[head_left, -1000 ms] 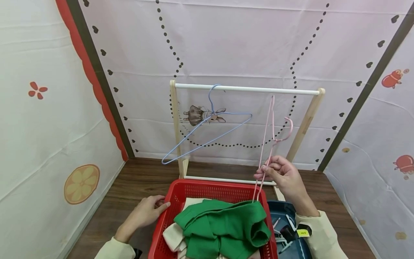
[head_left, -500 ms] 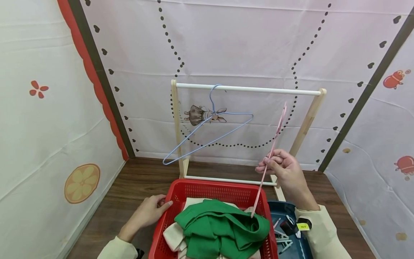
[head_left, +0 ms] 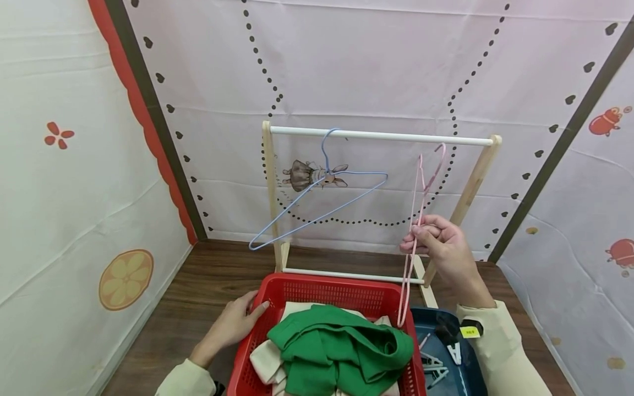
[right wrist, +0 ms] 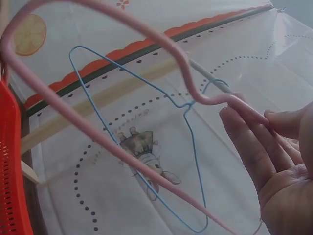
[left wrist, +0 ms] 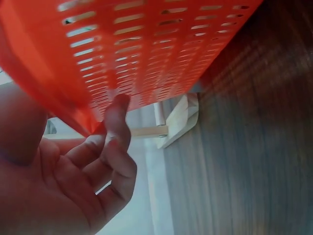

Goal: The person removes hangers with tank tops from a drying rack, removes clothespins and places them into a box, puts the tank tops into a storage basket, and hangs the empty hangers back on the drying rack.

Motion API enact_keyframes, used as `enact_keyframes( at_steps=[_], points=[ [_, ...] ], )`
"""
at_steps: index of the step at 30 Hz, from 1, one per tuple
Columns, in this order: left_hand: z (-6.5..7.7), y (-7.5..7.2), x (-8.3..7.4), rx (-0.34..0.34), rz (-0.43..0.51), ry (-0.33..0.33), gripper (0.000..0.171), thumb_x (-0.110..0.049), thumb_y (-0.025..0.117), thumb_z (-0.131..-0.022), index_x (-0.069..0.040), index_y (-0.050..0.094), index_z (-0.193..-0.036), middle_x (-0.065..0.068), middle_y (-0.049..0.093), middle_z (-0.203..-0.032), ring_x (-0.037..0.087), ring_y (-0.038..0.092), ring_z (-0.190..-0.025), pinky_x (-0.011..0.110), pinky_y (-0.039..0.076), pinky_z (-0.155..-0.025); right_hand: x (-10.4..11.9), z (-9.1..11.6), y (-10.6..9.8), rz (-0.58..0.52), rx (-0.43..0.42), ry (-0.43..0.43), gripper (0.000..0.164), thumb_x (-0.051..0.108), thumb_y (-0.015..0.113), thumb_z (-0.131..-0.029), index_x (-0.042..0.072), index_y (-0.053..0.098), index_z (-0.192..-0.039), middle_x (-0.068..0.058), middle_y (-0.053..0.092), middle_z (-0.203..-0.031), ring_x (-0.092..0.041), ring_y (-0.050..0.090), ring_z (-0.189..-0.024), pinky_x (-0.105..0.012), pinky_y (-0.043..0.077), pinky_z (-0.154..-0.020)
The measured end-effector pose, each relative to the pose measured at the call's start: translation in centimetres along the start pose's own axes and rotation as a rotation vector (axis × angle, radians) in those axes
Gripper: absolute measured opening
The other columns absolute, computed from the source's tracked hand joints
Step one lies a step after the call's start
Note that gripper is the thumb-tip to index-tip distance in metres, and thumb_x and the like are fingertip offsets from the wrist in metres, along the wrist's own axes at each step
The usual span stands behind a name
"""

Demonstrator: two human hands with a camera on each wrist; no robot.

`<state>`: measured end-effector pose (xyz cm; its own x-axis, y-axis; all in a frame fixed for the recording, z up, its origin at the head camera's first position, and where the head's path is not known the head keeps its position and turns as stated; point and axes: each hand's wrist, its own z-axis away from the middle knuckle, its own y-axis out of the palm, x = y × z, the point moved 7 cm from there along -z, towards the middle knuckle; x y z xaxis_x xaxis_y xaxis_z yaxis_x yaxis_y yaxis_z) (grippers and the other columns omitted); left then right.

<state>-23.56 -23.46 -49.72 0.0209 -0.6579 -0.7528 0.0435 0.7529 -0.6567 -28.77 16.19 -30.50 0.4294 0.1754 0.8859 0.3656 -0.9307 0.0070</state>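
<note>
My right hand (head_left: 446,247) pinches a thin pink clothes hanger (head_left: 426,190) between thumb and fingers, holding it edge-on above the right side of a red basket (head_left: 317,283). Its hook points up, just below the rail of a small clothes rack (head_left: 381,135). In the right wrist view the pink hanger (right wrist: 186,73) is bare, with thumb and fingertips near its hook. My left hand (head_left: 230,324) grips the basket's left rim. The left wrist view shows its fingers (left wrist: 117,120) bent beneath the rim of the perforated basket (left wrist: 146,54).
A blue hanger (head_left: 327,171) hangs bare on the left part of the rail. A folded green garment (head_left: 342,346) lies over cream cloth (head_left: 267,363) in the basket. Right of it stands a dark blue tray (head_left: 463,379) with several clothespins (head_left: 436,371). Printed cloth walls surround the wooden table (head_left: 213,269).
My right hand has moved slightly up and right and turned the pink hanger. Its hook now stands higher, and its lower end has shifted right from over the green garment. The left hand stays at the rim.
</note>
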Motion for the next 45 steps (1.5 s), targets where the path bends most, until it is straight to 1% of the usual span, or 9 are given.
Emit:
enact_keyframes(
  at_steps=[4,8,12,15,17,22,31,37,45],
  points=[
    [-0.5,0.2,0.2,-0.022,0.049,-0.012,0.047,-0.025,0.060,-0.100,0.001,0.051,-0.138,0.004,0.065,-0.078,0.012,0.066,-0.057,0.027,0.056,-0.051,0.5,-0.6,-0.6,-0.048,-0.018,-0.020,0.014,0.001,0.053,-0.101,-0.008,0.055,-0.111,-0.006,0.074,-0.088,-0.015,0.074,-0.078,-0.033,0.058,-0.075],
    [-1.0,0.4,0.3,-0.056,0.068,-0.006,0.051,-0.023,0.060,-0.100,0.004,0.045,-0.142,0.007,0.067,-0.080,0.013,0.067,-0.057,0.029,0.056,-0.050,0.9,-1.0,-1.4,-0.058,-0.055,-0.019,0.018,0.004,0.055,-0.101,-0.008,0.055,-0.114,-0.005,0.073,-0.087,-0.014,0.073,-0.077,-0.031,0.058,-0.076],
    [-1.5,0.6,0.6,-0.092,0.070,-0.016,0.053,-0.023,0.060,-0.100,0.003,0.043,-0.143,0.013,0.070,-0.092,0.014,0.069,-0.063,0.030,0.057,-0.052,1.4,-1.4,-1.9,-0.073,-0.098,-0.015,0.016,0.007,0.055,-0.101,-0.002,0.060,-0.113,-0.005,0.073,-0.085,-0.014,0.073,-0.076,-0.030,0.058,-0.076],
    [-1.7,0.8,0.6,-0.107,0.087,-0.020,0.052,-0.023,0.058,-0.101,0.003,0.044,-0.143,0.018,0.071,-0.101,0.017,0.071,-0.069,0.031,0.058,-0.053,1.7,-1.6,-2.2,-0.085,-0.126,-0.019,0.015,0.008,0.056,-0.101,0.001,0.063,-0.112,-0.005,0.073,-0.083,-0.013,0.073,-0.075,-0.029,0.058,-0.075],
    [-1.7,0.9,0.5,-0.115,0.101,-0.018,0.049,-0.022,0.058,-0.101,0.003,0.046,-0.141,0.020,0.070,-0.104,0.019,0.071,-0.070,0.032,0.058,-0.054,1.8,-1.8,-2.4,-0.110,-0.133,-0.024,0.016,0.007,0.056,-0.101,0.001,0.064,-0.112,-0.005,0.072,-0.083,-0.013,0.073,-0.075,-0.029,0.058,-0.075],
    [-1.6,1.1,0.4,-0.118,0.130,-0.023,0.042,-0.018,0.057,-0.101,0.003,0.051,-0.137,0.018,0.071,-0.100,0.020,0.071,-0.069,0.033,0.058,-0.054,2.2,-2.1,-2.7,-0.147,-0.152,-0.022,0.017,0.007,0.057,-0.100,0.001,0.067,-0.112,-0.006,0.072,-0.082,-0.013,0.073,-0.074,-0.029,0.058,-0.075],
    [-1.4,1.3,0.4,-0.120,0.143,-0.035,0.041,-0.018,0.056,-0.102,0.002,0.052,-0.137,0.015,0.070,-0.094,0.019,0.070,-0.068,0.033,0.058,-0.054,2.6,-2.7,-3.3,-0.243,-0.199,-0.033,0.018,0.005,0.059,-0.098,-0.004,0.068,-0.111,-0.009,0.074,-0.080,-0.013,0.073,-0.072,-0.029,0.058,-0.074],
    [-1.5,1.4,0.7,-0.123,0.164,-0.057,0.041,-0.019,0.056,-0.102,0.001,0.051,-0.138,0.015,0.070,-0.094,0.019,0.070,-0.069,0.033,0.059,-0.055,2.1,-2.8,-3.4,-0.265,-0.216,-0.013,0.016,0.006,0.060,-0.098,-0.001,0.071,-0.106,-0.007,0.074,-0.079,-0.013,0.073,-0.072,-0.029,0.057,-0.075],
    [-1.5,1.6,0.9,-0.111,0.191,-0.058,0.041,-0.017,0.055,-0.102,0.001,0.050,-0.138,0.016,0.071,-0.097,0.020,0.071,-0.072,0.035,0.059,-0.056,1.1,-2.9,-3.6,-0.287,-0.229,0.027,0.015,0.009,0.062,-0.097,0.002,0.072,-0.105,-0.006,0.073,-0.078,-0.012,0.073,-0.072,-0.029,0.057,-0.076]
  ],
)
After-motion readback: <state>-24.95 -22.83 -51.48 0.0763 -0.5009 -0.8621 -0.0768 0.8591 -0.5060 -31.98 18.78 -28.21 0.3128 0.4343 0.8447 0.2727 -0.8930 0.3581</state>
